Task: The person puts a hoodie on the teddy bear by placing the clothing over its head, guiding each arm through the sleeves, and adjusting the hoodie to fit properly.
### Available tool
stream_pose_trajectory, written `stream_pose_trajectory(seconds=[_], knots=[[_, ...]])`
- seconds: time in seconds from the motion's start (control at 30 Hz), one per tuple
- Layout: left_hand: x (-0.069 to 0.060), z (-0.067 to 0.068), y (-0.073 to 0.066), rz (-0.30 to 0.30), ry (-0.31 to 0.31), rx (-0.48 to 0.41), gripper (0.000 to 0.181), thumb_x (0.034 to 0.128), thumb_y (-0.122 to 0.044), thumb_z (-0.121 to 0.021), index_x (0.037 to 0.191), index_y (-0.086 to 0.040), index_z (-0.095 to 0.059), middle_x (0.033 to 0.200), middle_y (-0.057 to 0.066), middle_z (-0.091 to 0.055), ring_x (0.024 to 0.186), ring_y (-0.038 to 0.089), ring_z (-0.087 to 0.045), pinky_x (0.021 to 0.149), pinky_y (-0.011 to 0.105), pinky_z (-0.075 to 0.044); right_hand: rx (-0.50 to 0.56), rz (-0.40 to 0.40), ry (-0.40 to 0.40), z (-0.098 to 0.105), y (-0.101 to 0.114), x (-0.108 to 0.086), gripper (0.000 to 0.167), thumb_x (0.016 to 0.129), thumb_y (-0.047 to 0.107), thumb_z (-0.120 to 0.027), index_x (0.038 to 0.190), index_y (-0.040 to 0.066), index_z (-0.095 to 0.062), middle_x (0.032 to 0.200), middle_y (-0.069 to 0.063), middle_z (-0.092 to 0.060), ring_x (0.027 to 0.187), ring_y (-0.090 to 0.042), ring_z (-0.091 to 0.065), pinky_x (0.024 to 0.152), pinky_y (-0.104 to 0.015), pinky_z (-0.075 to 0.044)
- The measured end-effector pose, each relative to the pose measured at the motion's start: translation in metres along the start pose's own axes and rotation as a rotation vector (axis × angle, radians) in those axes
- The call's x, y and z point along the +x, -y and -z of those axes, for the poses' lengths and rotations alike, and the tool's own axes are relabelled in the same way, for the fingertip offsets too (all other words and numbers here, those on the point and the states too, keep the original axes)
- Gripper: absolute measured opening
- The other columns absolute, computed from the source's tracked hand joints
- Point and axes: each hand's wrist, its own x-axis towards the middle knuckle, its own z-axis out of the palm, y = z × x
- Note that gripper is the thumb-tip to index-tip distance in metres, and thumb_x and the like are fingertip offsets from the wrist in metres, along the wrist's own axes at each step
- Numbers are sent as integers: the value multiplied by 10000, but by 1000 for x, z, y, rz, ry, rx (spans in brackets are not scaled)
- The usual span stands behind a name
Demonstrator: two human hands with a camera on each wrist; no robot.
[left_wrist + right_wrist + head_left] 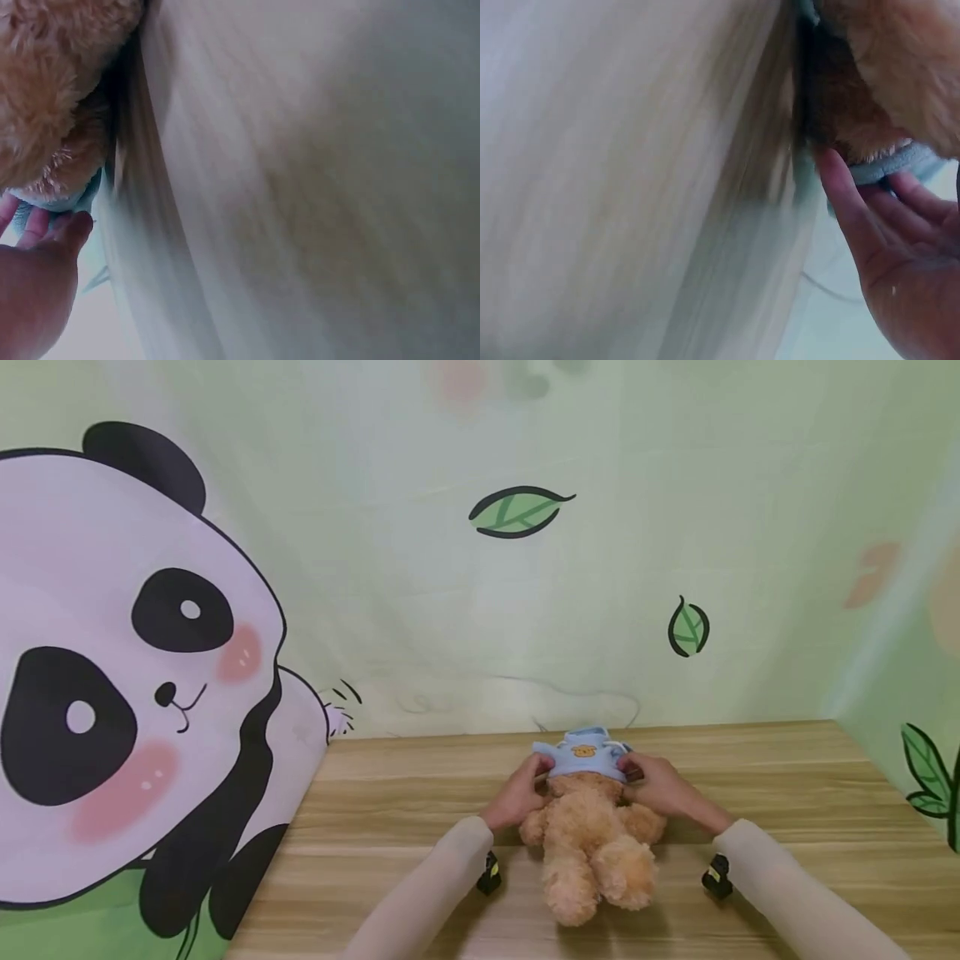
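The plush toy (pixel 583 827) lies on the table (pixel 397 802), before the backdrop (pixel 405 602), right of the panda print (pixel 161 660).

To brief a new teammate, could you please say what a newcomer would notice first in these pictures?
Probably the huge cartoon panda filling the left of the head view. Next, the fluffy brown plush toy on the table, a blue garment at its far end between the left grip and right grip.
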Motion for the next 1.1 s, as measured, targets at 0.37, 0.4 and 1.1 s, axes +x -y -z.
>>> stream_pose_trajectory(seconds=[0.37, 0.4, 1.1], knots=[[11, -3, -1, -95, 54, 156, 474, 710, 202, -612, 1103, 57, -390, 1186, 198, -414, 1248, 302, -456, 1094, 402, -395, -47, 58, 72, -1, -3, -3, 388, 776, -67, -671, 1107, 5, -483, 1046, -214, -634, 985, -375, -641, 819, -471, -532], [12, -3, 0, -93, 57, 167, 467, 713, 199, -609, 1095, 50, -385, 1175, 188, -410, 1226, 286, -458, 1076, 376, -397, -59, 63, 71, -1, -2, -3, 388, 774, -66, -668, 1105, 8, -480, 1029, -203, -634, 955, -357, -639, 791, -448, -528], [12, -8, 0, -72, -7, 147, 411, 715, 229, -546, 1027, 6, -398, 1105, 133, -444, 1085, 195, -466, 917, 261, -404, -114, 21, 82, -7, 0, 1, 397, 830, -83, -586, 1191, -33, -427, 1029, -283, -631, 791, -272, -609, 644, -335, -445]])
